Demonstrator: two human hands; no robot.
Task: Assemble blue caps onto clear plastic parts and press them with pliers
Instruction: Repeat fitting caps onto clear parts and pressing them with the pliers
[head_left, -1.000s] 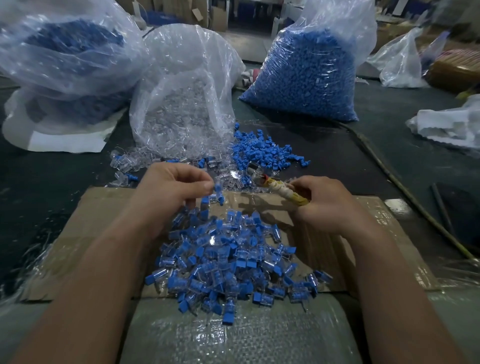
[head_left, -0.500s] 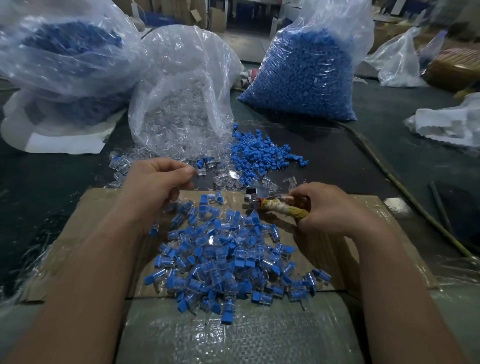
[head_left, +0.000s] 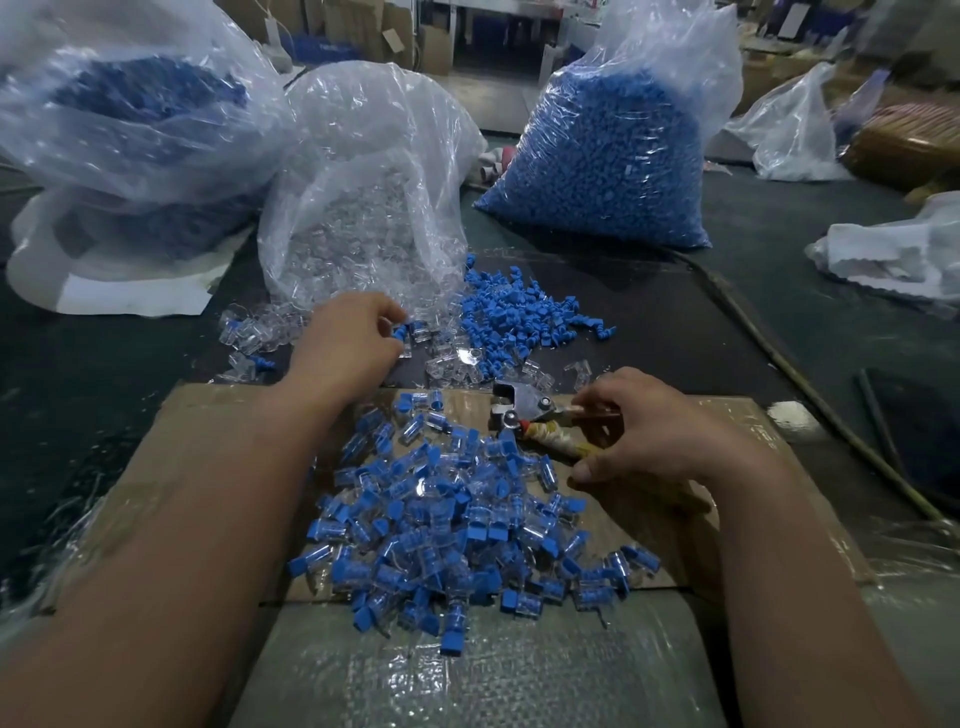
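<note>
Left hand (head_left: 348, 345), just beyond the far edge of the flat brown cardboard sheet (head_left: 197, 447), pinches a small clear plastic part (head_left: 418, 332) beside loose blue plastic caps (head_left: 519, 317), evidently fetching stock. Right hand (head_left: 649, 431) grips tape-handled metal pliers (head_left: 524, 415) on that sheet, ready for pressing.

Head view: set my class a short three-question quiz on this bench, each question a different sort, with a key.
1. True or false: the right hand grips the pliers.
2. The pile of capped parts lies on: A) cardboard B) a metal tray C) a towel.
3. Fill in: the left hand is at the loose parts in front of the bag of ____ parts.
Key: 1 true; 2 A; 3 clear.
</note>
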